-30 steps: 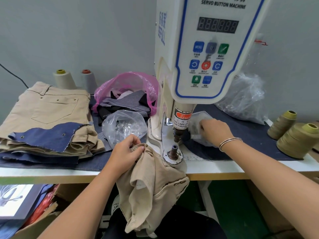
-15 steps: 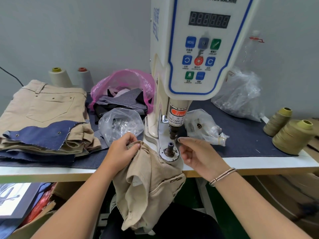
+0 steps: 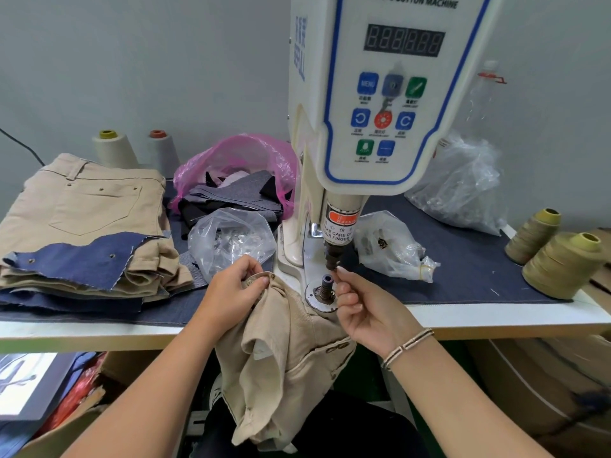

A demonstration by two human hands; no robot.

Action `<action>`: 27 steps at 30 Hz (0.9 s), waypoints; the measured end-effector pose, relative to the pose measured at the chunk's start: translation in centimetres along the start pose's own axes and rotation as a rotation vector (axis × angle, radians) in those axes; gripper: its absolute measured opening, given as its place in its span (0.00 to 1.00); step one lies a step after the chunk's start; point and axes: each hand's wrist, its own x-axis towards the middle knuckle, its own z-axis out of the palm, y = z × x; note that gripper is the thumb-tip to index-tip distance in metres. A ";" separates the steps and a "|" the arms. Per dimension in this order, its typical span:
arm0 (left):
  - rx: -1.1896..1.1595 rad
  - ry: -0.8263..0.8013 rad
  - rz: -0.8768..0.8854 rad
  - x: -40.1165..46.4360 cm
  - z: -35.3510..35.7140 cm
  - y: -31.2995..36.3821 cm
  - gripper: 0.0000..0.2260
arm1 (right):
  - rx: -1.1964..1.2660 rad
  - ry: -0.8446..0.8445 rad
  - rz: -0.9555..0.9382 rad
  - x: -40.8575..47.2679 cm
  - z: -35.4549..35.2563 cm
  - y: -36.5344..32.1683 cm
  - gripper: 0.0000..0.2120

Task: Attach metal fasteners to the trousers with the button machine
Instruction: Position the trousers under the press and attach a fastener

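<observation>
The white button machine stands in the middle of the table, its upper punch just above the lower die post. Beige trousers hang over the table's front edge below the die. My left hand grips their waistband, where metal fasteners show. My right hand is beside the die with its fingertips pinched at the tip of the upper punch; a small fastener between them is too small to make out. A clear bag of fasteners lies right of the machine.
A stack of beige trousers with a blue denim scrap lies at the left. Another clear bag and a pink bag of fabric pieces sit behind my left hand. Thread cones stand at the right, and a large clear bag lies at the back.
My right hand left the clear bag at the right, came back to the machine and raised its fingertips to the upper punch. My left hand kept hold of the waistband.
</observation>
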 end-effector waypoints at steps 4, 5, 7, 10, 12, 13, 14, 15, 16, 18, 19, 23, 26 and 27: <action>-0.001 -0.002 0.002 0.0 0.0 -0.1 0.07 | 0.067 0.011 0.010 -0.1 0.4 0.1 0.10; 0.000 -0.002 0.003 0.0 0.0 -0.1 0.07 | 0.083 0.015 0.010 -0.2 0.5 0.2 0.10; 0.003 0.000 0.003 0.1 0.1 -0.2 0.07 | 0.085 0.036 0.000 -0.3 0.8 0.4 0.10; -0.002 0.003 0.000 0.1 0.1 -0.2 0.07 | 0.091 0.073 -0.030 -0.2 1.3 0.8 0.09; 0.000 0.001 0.000 0.1 0.1 -0.2 0.07 | 0.151 0.089 -0.030 -0.3 1.6 1.1 0.08; 0.002 0.001 0.000 0.1 0.1 -0.2 0.07 | 0.192 0.089 -0.023 -0.4 1.8 1.2 0.07; 0.000 0.003 0.000 0.1 0.0 -0.2 0.07 | 0.233 0.086 -0.015 -0.5 1.9 1.3 0.06; -0.003 0.004 0.000 0.1 0.0 -0.2 0.07 | 0.269 0.079 -0.011 -0.7 2.0 1.3 0.07; -0.005 0.004 0.000 0.1 0.0 -0.2 0.07 | 0.302 0.074 -0.013 -0.8 2.1 1.4 0.10; -0.008 0.003 0.002 0.1 0.1 -0.2 0.07 | 0.350 0.077 -0.023 -1.0 2.3 1.5 0.15; -0.010 0.004 0.003 0.1 0.1 -0.3 0.08 | 0.362 0.083 -0.027 -1.1 2.4 1.6 0.16; -0.019 0.006 0.004 0.0 0.0 -0.3 0.08 | 0.388 0.091 -0.017 -1.7 2.6 1.6 0.15; -0.021 0.004 0.003 0.1 0.0 -0.3 0.07 | 0.411 0.081 0.007 -2.2 2.8 1.3 0.14; -0.022 0.004 0.004 0.1 0.0 -0.3 0.07 | 0.421 0.075 0.013 -2.4 2.9 1.2 0.15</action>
